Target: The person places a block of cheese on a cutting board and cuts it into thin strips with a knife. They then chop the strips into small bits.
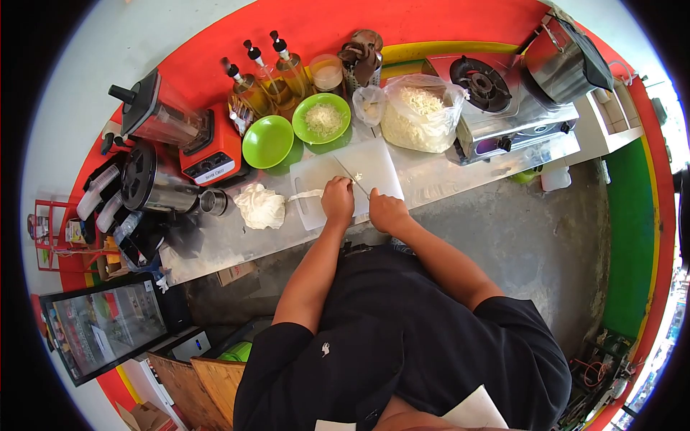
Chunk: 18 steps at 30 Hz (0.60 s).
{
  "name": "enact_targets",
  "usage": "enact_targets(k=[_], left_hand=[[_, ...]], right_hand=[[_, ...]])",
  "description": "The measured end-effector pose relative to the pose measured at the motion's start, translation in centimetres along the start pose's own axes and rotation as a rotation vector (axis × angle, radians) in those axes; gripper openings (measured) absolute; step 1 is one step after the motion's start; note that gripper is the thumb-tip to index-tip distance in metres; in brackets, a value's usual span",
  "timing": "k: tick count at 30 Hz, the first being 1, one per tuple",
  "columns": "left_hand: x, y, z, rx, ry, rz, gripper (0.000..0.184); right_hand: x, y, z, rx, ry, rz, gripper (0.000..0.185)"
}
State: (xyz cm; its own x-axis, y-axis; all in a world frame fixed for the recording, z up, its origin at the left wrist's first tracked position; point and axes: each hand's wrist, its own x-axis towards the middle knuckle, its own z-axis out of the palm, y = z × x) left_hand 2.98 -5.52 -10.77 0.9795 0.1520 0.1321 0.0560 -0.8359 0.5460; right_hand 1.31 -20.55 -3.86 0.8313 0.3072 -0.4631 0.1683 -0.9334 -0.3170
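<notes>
My right hand (388, 213) is closed around the handle of a knife (348, 171), whose blade slants up and left over the white cutting board (381, 164). Beside the blade, my left hand (338, 202) has its fingers curled down on a pale, soft strip (307, 195) lying across the board. A few small pale cut bits (359, 176) lie by the knife. Left of the board sits a crumpled off-white heap (259, 206); I cannot tell what it is. Behind the board, one green bowl (321, 118) contains pale shreds, and the other green bowl (268, 141) looks empty.
A plastic bag of pale shreds (422, 118) stands behind the board, left of a gas stove (496, 100) carrying a large pot (564, 61). Oil bottles (273, 79), a red blender (214, 144) and a steel cup (213, 202) occupy the metal counter's left side.
</notes>
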Motion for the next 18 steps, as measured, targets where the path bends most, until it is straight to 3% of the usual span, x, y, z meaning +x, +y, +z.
enact_targets(k=[10, 18], left_hand=[[0.0, -0.6, -0.4, -0.006, -0.058, 0.041, 0.010], [-0.4, -0.6, -0.3, -0.021, 0.035, 0.127, 0.012]], right_hand=[[0.6, 0.0, 1.2, -0.031, 0.022, -0.002, 0.020], [0.3, -0.3, 0.8, -0.005, 0.019, 0.008, 0.016]])
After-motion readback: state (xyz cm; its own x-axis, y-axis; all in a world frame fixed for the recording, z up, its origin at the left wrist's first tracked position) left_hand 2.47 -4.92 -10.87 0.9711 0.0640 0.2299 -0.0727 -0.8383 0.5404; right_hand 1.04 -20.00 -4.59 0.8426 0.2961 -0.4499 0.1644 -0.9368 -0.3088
